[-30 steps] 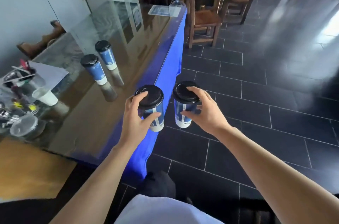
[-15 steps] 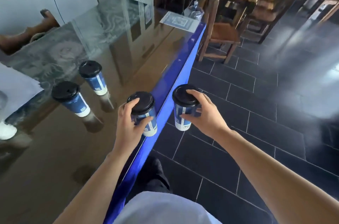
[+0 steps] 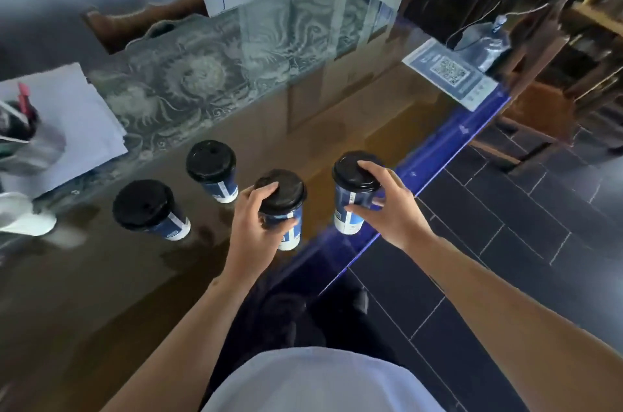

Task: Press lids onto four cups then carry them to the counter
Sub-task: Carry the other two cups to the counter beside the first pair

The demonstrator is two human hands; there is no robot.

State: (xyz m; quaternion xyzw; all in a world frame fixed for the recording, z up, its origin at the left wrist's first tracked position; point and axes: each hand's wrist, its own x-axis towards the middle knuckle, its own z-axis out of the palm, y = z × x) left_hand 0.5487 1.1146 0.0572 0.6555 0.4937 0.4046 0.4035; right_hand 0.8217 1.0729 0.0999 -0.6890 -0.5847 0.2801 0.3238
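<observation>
Four blue paper cups with black lids are in the head view. Two stand on the glossy counter [image 3: 118, 276]: one near cup [image 3: 150, 211] and one farther cup [image 3: 212, 168]. My left hand [image 3: 251, 226] grips a third cup [image 3: 285, 206] around its side, low over the counter's near edge. My right hand [image 3: 387, 206] holds the fourth cup [image 3: 352, 194] at the lid and side, over the counter's blue edge [image 3: 435, 162]. Whether the held cups touch the counter cannot be told.
A white sheet of paper [image 3: 74, 128], a clear holder with pens [image 3: 23, 135] and a white cup [image 3: 23, 216] sit at the counter's left. A QR-code card [image 3: 451, 74] lies at the far end. Wooden chairs [image 3: 539, 108] stand on the dark tiled floor to the right.
Both hands have carried their cups forward and left, from beside the blue edge to over the counter. The view has swung down and closer to the two standing cups.
</observation>
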